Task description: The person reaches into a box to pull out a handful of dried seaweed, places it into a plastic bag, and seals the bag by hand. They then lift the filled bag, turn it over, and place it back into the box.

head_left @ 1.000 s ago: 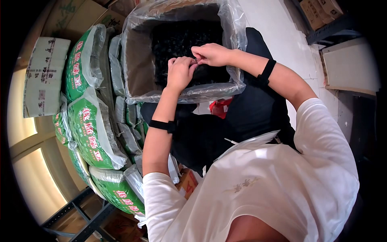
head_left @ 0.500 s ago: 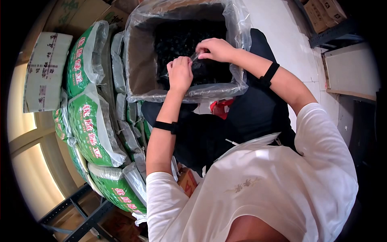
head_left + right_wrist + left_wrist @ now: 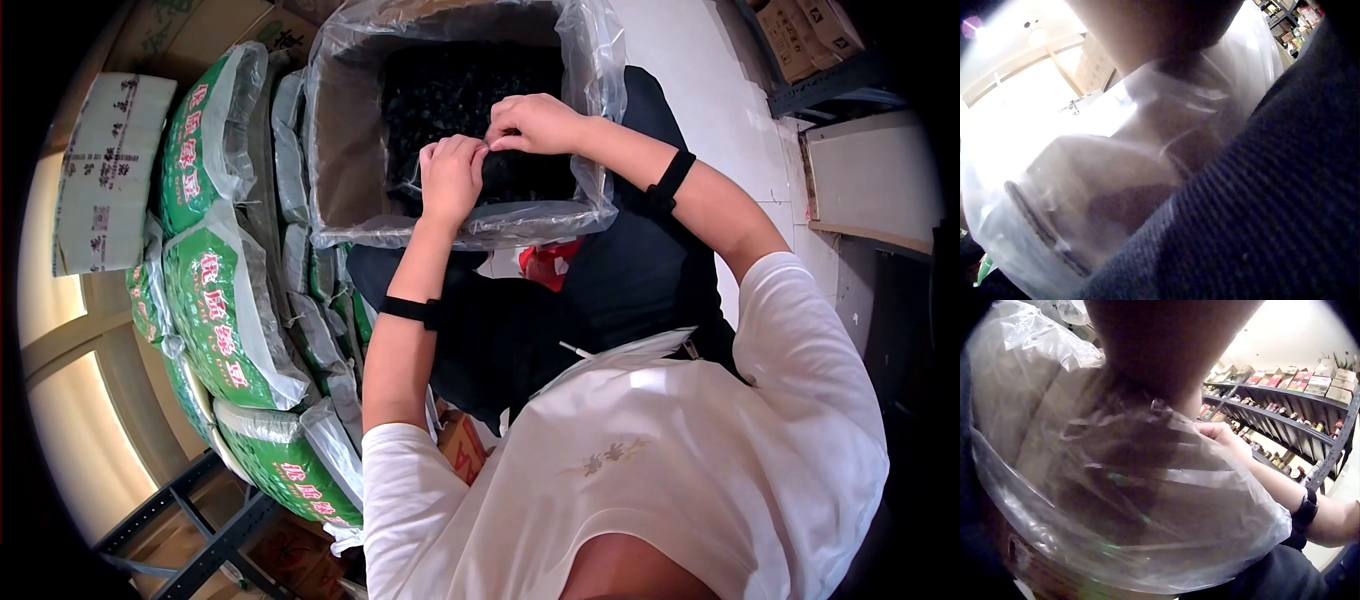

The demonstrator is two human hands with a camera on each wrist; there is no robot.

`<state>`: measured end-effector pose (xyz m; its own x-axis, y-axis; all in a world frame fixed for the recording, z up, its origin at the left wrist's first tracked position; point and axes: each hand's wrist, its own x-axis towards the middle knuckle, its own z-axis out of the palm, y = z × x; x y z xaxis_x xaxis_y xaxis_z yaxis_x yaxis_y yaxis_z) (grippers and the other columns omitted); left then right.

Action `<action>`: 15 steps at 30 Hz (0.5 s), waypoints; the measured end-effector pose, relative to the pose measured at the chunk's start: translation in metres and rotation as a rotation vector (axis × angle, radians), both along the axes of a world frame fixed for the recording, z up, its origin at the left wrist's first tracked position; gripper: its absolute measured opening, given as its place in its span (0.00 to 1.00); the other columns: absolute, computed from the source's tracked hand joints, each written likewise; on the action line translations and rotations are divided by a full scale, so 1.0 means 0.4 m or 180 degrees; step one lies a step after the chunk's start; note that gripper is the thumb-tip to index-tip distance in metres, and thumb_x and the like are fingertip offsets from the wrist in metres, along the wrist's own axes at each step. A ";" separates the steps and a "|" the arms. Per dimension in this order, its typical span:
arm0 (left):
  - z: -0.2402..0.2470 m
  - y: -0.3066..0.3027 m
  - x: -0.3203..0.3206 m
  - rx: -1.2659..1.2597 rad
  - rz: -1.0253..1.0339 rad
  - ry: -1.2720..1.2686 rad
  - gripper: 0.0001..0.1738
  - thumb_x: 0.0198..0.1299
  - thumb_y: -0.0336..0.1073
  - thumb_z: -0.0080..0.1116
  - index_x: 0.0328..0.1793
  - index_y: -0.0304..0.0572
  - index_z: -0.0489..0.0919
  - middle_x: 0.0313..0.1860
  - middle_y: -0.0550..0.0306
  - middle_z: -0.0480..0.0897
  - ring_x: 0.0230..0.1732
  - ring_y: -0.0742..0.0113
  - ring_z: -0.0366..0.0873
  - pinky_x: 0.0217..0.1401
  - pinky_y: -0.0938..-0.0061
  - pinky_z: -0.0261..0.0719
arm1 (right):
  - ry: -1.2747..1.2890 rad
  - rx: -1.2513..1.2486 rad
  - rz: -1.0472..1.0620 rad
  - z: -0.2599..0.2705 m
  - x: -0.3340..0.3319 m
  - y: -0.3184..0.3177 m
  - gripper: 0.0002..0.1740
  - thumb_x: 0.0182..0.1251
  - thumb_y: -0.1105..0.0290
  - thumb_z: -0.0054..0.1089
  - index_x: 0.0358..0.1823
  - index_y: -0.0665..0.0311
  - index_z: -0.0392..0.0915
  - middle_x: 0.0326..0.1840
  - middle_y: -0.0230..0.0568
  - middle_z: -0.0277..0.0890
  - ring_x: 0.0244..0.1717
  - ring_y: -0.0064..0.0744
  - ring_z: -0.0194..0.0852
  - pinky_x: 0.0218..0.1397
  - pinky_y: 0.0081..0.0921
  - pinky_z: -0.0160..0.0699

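Both hands are over a cardboard box lined with a clear plastic liner. Small, shiny black pieces cover the bottom of the box. The left hand has its fingers bent, their tips meeting the right hand's. With thumb and forefinger, the right hand pinches at the same spot. Between the fingertips is a bit of thin clear plastic, mostly hidden by the fingers. In the left wrist view the right hand shows behind the liner.
Green and white printed sacks are stacked left of the box, beside a pale carton. The person's dark trouser legs are against the box's near side. Shelves with boxes and jars stand farther off.
The hands, together a second ago, parted with clear plastic stretched between them and have now come back together at the fingertips. The view has shifted slightly.
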<state>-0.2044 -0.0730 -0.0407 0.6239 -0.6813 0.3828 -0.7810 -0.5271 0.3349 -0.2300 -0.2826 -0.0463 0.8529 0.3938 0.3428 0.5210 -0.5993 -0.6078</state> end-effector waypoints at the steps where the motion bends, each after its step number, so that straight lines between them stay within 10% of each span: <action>1: 0.003 0.001 -0.002 0.0038 -0.0018 0.0045 0.04 0.61 0.34 0.60 0.38 0.45 0.83 0.37 0.59 0.82 0.44 0.60 0.79 0.56 0.63 0.67 | 0.0003 -0.0002 0.0003 0.000 -0.002 0.001 0.10 0.61 0.62 0.66 0.31 0.61 0.80 0.31 0.34 0.75 0.41 0.38 0.76 0.42 0.36 0.76; 15: 0.004 0.011 -0.005 0.0083 0.0250 0.0087 0.05 0.60 0.35 0.61 0.37 0.43 0.84 0.35 0.57 0.83 0.43 0.56 0.80 0.54 0.62 0.70 | 0.0059 -0.0022 -0.0188 0.009 0.003 -0.004 0.08 0.60 0.65 0.68 0.34 0.61 0.81 0.34 0.34 0.76 0.42 0.38 0.75 0.47 0.35 0.76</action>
